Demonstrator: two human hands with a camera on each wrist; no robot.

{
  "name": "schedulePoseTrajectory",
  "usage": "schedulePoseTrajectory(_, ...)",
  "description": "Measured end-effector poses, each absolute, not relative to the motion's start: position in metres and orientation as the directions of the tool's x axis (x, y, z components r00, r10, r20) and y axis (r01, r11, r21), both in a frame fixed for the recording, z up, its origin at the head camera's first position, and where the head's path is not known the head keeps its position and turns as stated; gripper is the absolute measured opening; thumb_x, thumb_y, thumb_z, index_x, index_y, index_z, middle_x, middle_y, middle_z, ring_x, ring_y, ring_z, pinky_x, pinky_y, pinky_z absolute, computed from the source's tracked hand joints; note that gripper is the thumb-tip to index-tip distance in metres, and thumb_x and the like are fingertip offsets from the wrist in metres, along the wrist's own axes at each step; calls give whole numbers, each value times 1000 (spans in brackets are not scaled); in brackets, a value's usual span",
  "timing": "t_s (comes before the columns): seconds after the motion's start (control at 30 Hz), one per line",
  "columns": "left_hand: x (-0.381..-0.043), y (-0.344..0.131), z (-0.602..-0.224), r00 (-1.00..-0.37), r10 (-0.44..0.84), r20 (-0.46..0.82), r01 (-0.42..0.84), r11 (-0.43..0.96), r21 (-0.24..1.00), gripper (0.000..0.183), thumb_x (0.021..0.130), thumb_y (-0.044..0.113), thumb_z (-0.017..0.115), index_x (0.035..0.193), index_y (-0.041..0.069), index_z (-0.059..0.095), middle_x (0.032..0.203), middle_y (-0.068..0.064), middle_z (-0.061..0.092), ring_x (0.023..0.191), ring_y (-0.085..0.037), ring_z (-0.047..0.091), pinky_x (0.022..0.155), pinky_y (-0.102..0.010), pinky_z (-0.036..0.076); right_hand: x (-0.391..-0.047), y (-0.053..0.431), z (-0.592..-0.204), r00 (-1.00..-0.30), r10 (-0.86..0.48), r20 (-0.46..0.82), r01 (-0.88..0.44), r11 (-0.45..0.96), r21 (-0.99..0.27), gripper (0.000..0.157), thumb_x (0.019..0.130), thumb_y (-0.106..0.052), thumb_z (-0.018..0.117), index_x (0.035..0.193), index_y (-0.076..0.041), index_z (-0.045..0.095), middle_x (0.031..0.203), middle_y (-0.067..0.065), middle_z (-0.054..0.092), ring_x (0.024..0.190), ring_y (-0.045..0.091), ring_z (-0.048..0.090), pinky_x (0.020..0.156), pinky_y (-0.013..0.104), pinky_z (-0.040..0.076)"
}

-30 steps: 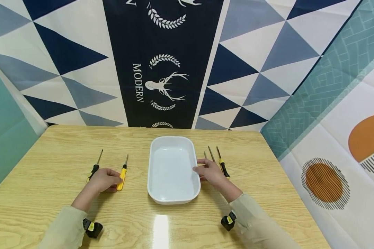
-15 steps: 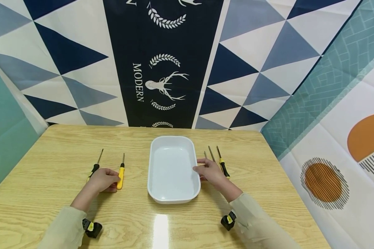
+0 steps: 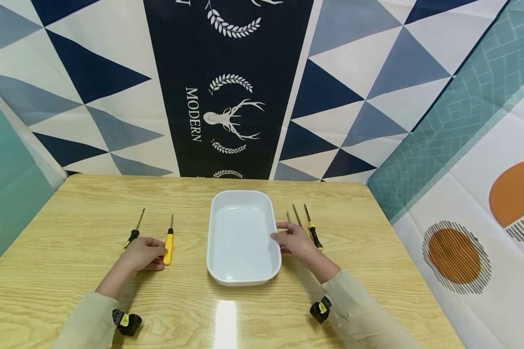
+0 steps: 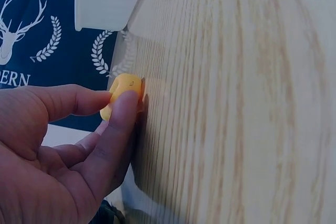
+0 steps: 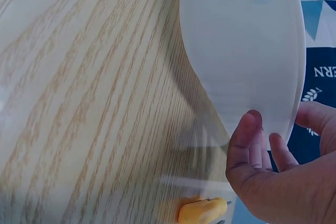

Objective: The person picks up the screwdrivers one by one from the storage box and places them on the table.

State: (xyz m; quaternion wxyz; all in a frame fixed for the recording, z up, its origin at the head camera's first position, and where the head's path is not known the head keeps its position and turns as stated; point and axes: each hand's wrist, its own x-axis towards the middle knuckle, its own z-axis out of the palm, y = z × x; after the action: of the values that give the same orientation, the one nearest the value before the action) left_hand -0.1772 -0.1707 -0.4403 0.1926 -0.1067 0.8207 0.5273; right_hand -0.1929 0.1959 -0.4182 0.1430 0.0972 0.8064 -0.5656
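Note:
My left hand (image 3: 145, 253) pinches the handle of a yellow screwdriver (image 3: 169, 247) between thumb and fingers. The screwdriver's blade points to the table's far side. In the left wrist view the handle (image 4: 126, 88) shows end-on, low over the wood. Just behind that hand lies another screwdriver (image 3: 133, 235) with a black handle, partly covered. My right hand (image 3: 294, 242) grips the right side of a deep white tray (image 3: 214, 278), thumb over the rim and fingers against the outer wall, as the right wrist view shows. The tray stands on the table between both hands.
Several screwdrivers (image 3: 313, 235) lie to the right of the tray, partly hidden by the right hand. A yellow handle (image 5: 202, 211) shows low in the right wrist view. The wooden table (image 3: 179, 310) ends at a patterned cloth wall (image 3: 227, 121).
The yellow screwdriver has shifted slightly left and swung straighter, its tip moving left, still in my left fingers. My right hand and the tray have stayed put.

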Motion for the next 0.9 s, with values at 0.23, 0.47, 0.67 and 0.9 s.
schedulePoseTrajectory(0.23, -175, -176, -437, -894, 43, -446, -396, 388, 832, 40, 93, 11, 53, 123, -13, 46, 92, -14, 61, 69, -13, 62, 64, -29, 58, -191, 196, -418, -941, -16, -337, 312, 340, -887, 42, 89, -20, 62, 128, -7, 52, 99, 14, 57, 81, 18, 63, 70, 31, 56)
schedulePoseTrajectory(0.47, -173, -180, -428, -902, 59, -427, -369, 406, 836, 45, 94, 18, 52, 128, -11, 43, 101, -15, 59, 71, -14, 62, 65, -30, 58, -190, 197, -415, -941, -39, -335, 303, 335, -892, 43, 90, -19, 61, 129, -5, 51, 98, 14, 57, 80, 17, 62, 71, 32, 56)
schedulePoseTrajectory(0.67, -175, -178, -423, -919, 58, -389, -318, 472, 822, 46, 96, 24, 50, 127, -10, 46, 112, -22, 57, 75, -13, 62, 65, -29, 56, -180, 191, -395, -940, -45, -337, 304, 335, -892, 42, 91, -14, 58, 129, -1, 49, 96, 14, 56, 79, 17, 62, 72, 33, 56)
schedulePoseTrajectory(0.9, -177, -176, -422, -931, 69, -358, -283, 482, 829, 47, 96, 29, 50, 127, -6, 48, 118, -22, 56, 80, -14, 62, 69, -28, 55, -184, 193, -402, -941, -41, -336, 305, 325, -895, 43, 91, -17, 59, 130, -2, 49, 99, 14, 57, 80, 17, 62, 72, 32, 56)
